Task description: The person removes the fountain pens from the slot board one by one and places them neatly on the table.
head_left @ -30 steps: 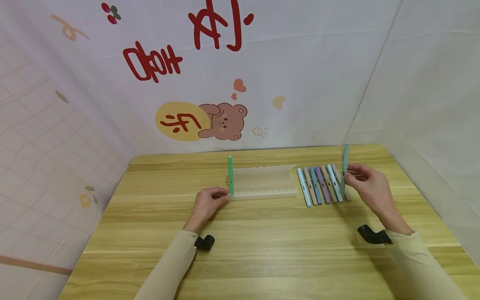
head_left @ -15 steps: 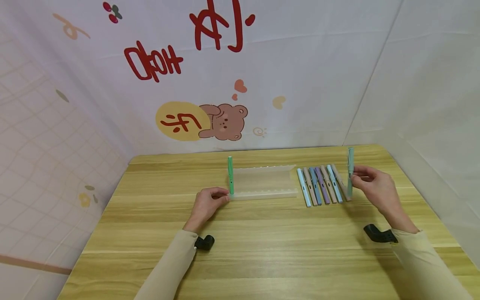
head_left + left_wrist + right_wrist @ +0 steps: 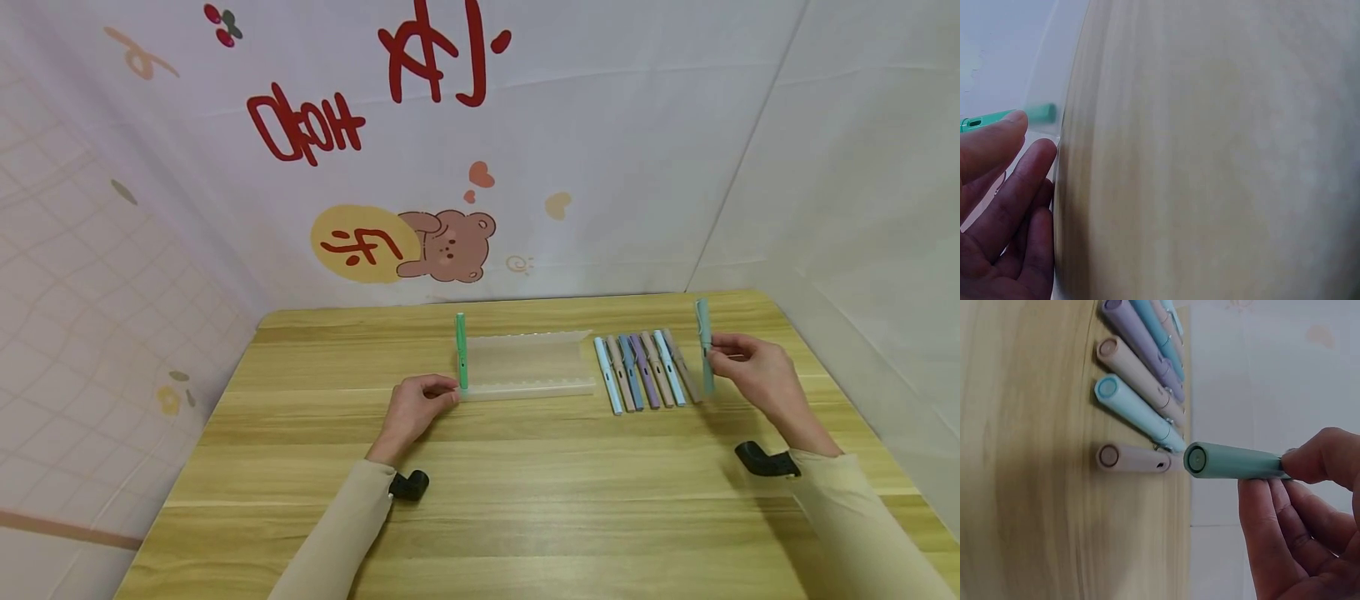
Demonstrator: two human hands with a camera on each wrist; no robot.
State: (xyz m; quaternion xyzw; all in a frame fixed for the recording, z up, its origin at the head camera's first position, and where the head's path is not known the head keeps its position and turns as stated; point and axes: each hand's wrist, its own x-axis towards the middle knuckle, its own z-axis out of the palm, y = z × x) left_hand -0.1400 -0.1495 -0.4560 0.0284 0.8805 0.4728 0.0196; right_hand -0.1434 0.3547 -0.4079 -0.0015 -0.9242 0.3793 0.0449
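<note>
In the head view my right hand (image 3: pixel 757 375) pinches a grey-green pen (image 3: pixel 703 333) between thumb and fingers, upright beside the right end of a row of pens. The right wrist view shows that pen's round end (image 3: pixel 1197 460) facing the camera. At the left front corner of a clear plastic pen tray (image 3: pixel 525 389), my left hand (image 3: pixel 411 412) grips the corner with thumb and fingertips. A bright green pen (image 3: pixel 462 350) sits at the tray's left end. In the left wrist view the thumb partly covers the green pen (image 3: pixel 1041 114).
Several capped pens lie side by side right of the tray, among them a purple pen (image 3: pixel 646 371), a light blue pen (image 3: pixel 608 375) and a taupe pen (image 3: pixel 682 367) at the end. They rest on a wooden table (image 3: pixel 525 500), with a printed curtain (image 3: pixel 600 125) behind.
My right hand has moved a little to the right with the grey-green pen, away from the row, uncovering the taupe pen. The left hand, tray and green pen have stayed in place.
</note>
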